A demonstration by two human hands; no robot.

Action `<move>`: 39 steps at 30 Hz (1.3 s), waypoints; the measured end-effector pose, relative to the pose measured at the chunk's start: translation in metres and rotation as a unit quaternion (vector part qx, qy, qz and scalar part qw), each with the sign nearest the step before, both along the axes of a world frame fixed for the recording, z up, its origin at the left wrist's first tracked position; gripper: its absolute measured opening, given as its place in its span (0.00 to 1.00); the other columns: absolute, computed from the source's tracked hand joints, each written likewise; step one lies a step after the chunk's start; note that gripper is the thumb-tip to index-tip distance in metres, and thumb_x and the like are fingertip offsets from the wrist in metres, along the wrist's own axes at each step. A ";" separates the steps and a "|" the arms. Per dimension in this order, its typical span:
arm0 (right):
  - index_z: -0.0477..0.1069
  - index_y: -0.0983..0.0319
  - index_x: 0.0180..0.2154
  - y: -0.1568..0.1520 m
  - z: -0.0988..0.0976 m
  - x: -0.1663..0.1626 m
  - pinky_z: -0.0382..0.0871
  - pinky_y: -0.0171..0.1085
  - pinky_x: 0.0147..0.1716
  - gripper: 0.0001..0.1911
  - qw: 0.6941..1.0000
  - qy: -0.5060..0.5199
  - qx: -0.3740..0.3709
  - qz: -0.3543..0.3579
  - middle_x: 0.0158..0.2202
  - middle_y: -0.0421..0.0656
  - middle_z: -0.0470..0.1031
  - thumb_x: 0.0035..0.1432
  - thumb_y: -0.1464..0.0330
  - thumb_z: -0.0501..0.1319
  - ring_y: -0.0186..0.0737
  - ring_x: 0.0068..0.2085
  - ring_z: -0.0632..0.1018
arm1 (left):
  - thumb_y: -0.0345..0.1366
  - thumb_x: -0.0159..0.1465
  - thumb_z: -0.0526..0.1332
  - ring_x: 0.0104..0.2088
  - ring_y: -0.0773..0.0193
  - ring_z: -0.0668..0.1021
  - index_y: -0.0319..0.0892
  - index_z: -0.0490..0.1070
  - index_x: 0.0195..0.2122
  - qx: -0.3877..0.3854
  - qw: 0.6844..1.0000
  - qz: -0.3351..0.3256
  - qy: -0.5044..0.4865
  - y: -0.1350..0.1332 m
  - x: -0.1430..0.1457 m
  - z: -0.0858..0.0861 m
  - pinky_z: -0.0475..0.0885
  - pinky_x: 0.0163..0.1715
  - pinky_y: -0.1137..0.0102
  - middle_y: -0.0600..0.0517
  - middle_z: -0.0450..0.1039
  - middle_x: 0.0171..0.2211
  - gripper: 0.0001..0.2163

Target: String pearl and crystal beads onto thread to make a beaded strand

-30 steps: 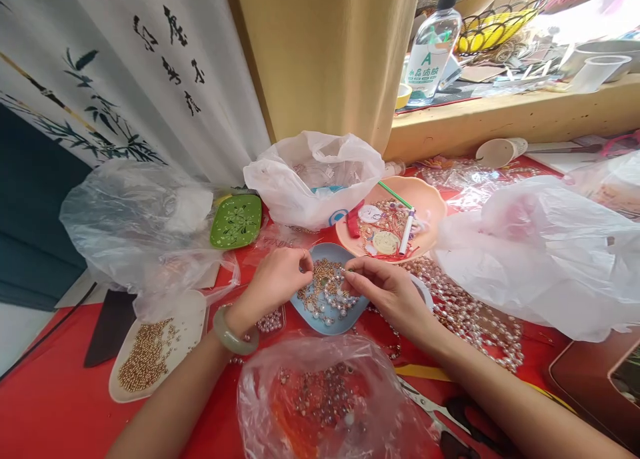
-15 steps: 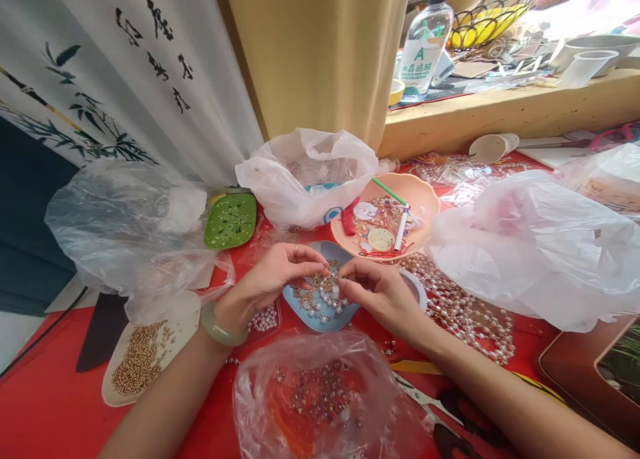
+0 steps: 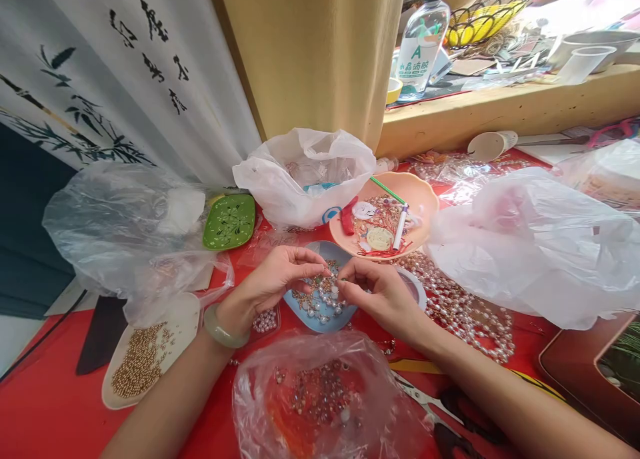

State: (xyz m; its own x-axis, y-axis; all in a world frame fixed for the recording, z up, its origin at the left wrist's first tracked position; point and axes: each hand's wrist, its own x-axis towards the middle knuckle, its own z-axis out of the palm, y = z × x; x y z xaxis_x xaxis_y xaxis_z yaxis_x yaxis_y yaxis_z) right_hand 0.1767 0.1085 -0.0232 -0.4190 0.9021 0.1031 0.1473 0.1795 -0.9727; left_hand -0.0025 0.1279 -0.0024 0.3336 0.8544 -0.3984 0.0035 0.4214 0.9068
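Over a blue dish [image 3: 345, 317], my left hand [image 3: 287, 276] pinches thumb against fingers. My right hand [image 3: 380, 289] faces it from the other side, thumb and forefinger pressed together. Whatever is in either pinch is too small to make out; the fingertips are a small gap apart. Strung pearls and gold-coloured beads [image 3: 325, 302] lie in the dish below them. Partly behind my left wrist is a small clear box of pearl beads [image 3: 265, 321]. A white round rim [image 3: 419, 289] shows behind my right hand.
A clear bag of reddish beads [image 3: 320, 392] lies in front, with scissors [image 3: 425, 399] beside it. Pearl strands [image 3: 465, 309] spread to the right. Around stand a peach plate [image 3: 425, 199], a green dish [image 3: 230, 222], gold beads on a pale tray [image 3: 137, 366] and white plastic bags [image 3: 540, 246].
Both hands stay pinched over the blue dish, nearly still. The whole view has shifted very slightly.
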 end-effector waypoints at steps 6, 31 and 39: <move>0.65 0.63 0.25 -0.001 0.002 0.000 0.62 0.29 0.22 0.04 1.000 0.000 0.008 0.002 0.21 0.38 0.69 0.51 0.73 0.54 0.29 0.23 0.68 | 0.31 0.47 0.67 0.25 0.72 0.72 0.36 0.73 0.24 -0.005 1.000 0.012 0.003 -0.001 0.002 0.003 0.65 0.19 0.79 0.53 0.72 0.25 0.06; 0.65 0.63 0.25 -0.001 0.001 0.001 0.61 0.29 0.22 0.04 0.999 -0.024 0.021 0.003 0.21 0.37 0.69 0.50 0.74 0.54 0.29 0.23 0.68 | 0.31 0.46 0.68 0.24 0.73 0.72 0.38 0.75 0.25 0.011 1.000 0.007 0.010 0.000 0.000 -0.003 0.67 0.21 0.79 0.53 0.73 0.26 0.06; 0.65 0.63 0.24 -0.001 0.003 0.001 0.61 0.29 0.22 0.04 0.999 -0.020 0.026 0.002 0.21 0.37 0.69 0.50 0.74 0.54 0.28 0.23 0.67 | 0.32 0.45 0.68 0.25 0.71 0.72 0.38 0.75 0.26 0.013 0.999 0.003 0.029 0.001 0.000 -0.004 0.69 0.24 0.76 0.52 0.73 0.26 0.07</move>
